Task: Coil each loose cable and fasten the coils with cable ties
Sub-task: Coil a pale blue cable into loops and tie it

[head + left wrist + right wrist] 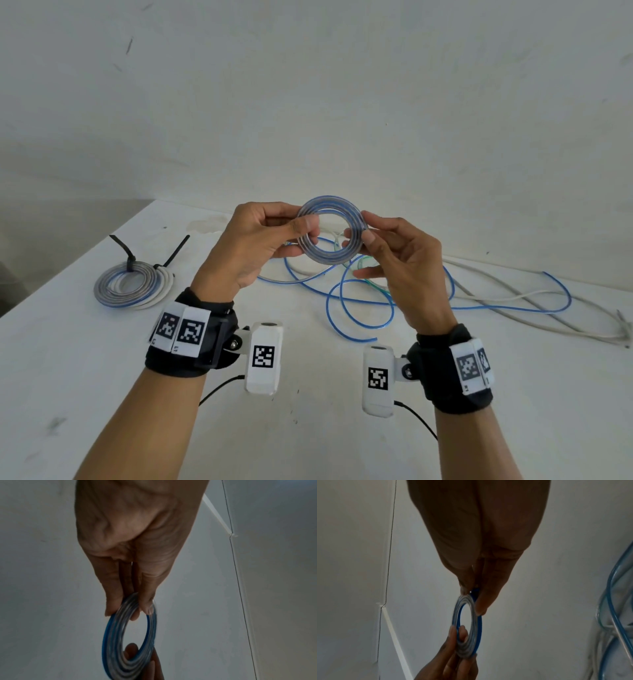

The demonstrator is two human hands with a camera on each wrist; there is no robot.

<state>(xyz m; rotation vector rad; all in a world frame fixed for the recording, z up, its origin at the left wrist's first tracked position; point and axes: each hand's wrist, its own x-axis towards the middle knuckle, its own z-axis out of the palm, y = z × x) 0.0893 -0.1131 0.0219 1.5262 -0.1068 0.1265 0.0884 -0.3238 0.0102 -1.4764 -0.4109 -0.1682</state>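
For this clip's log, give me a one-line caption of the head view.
Both hands, left hand and right hand, pinch a small blue cable coil above loose cables; tied coils lie left.

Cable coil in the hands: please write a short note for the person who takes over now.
Left hand pinches the left side of the small blue cable coil; right hand pinches its right side, above the table.
Done: two coils lie at the table's left, each with a black cable tie.
Left: the held coil shows no tie. Loose blue cable and a white cable lie uncoiled on the right. No spare tie is visible.
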